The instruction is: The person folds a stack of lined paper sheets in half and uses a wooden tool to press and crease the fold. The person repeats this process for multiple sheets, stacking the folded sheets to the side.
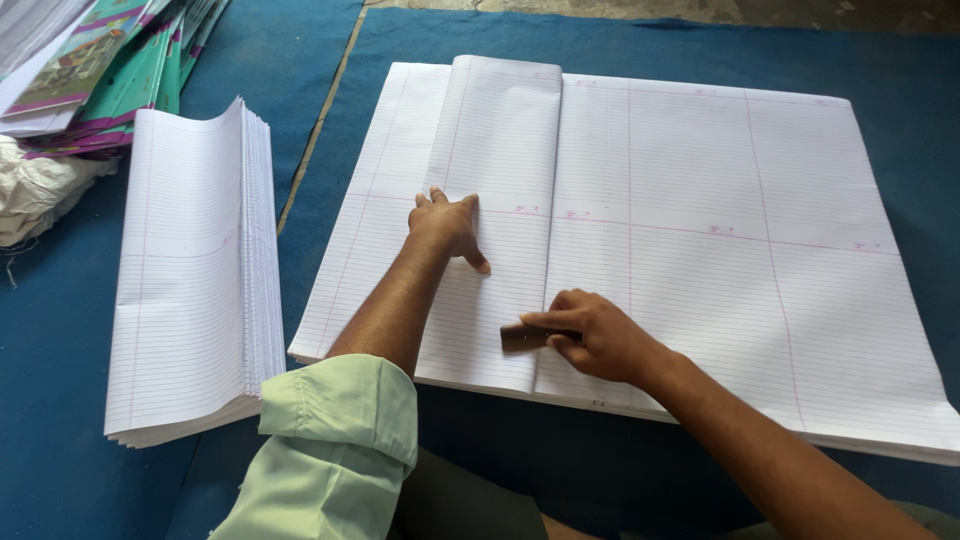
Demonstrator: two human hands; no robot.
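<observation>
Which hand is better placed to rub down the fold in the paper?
Probably the right hand. It holds a small dark block right at the fold of the folded sheet. The left hand lies flat on that sheet, pressing it down.

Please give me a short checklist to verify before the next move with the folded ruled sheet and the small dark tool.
1. Left hand lies flat on the folded sheet, holding it down: ok.
2. Right hand grips the small dark tool: ok.
3. Tool sits at the fold line near the bottom edge of the sheet: ok.
4. Fold edge runs straight up to the top of the large sheet stack: ok, as far as visible.
5. Folded edges meet exactly beneath the flap: cannot tell.
6. Stack of folded sheets lies apart from the working stack, to its left: ok.
</observation>
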